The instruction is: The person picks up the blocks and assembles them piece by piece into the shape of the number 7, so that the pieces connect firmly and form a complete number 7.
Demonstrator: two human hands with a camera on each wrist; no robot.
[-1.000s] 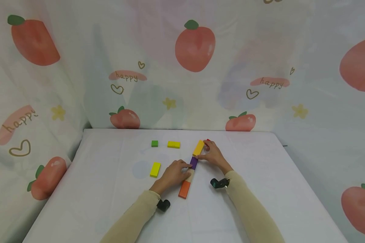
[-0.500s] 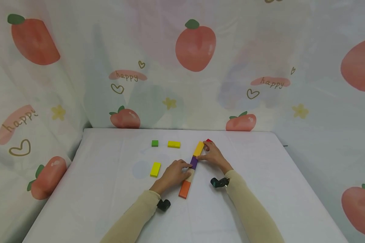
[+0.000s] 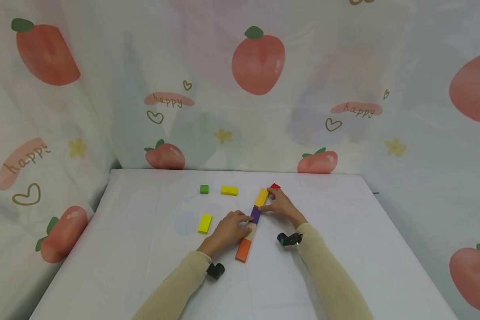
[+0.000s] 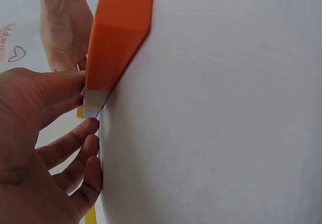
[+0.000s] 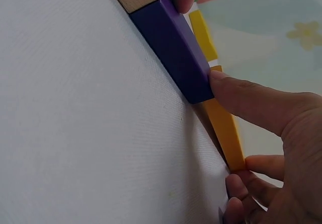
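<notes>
A slanting row of blocks runs along the white table: an orange block [image 3: 243, 251] nearest, then a plain wooden block [image 3: 250, 231], a purple block [image 3: 255, 215] and a yellow-orange block [image 3: 262, 198]. My right hand [image 3: 282, 205] pinches the yellow-orange block, thumb at its near end by the purple block and index finger at its far end. My left hand [image 3: 229, 229] rests against the row from the left, index fingertip at the purple block, thumb by the wooden one. In the left wrist view its other fingers curve loosely, holding nothing.
Behind my right hand lies a red block [image 3: 275, 186], partly hidden. Left of the row are a yellow block [image 3: 229, 190], a second yellow block [image 3: 205, 223] and a small green block [image 3: 204, 189]. A patterned curtain [image 3: 240, 120] stands beyond the table's back edge.
The yellow-orange block has come down slightly and now lines up with the purple block's far end. More of the red block shows. My left hand stays in place.
</notes>
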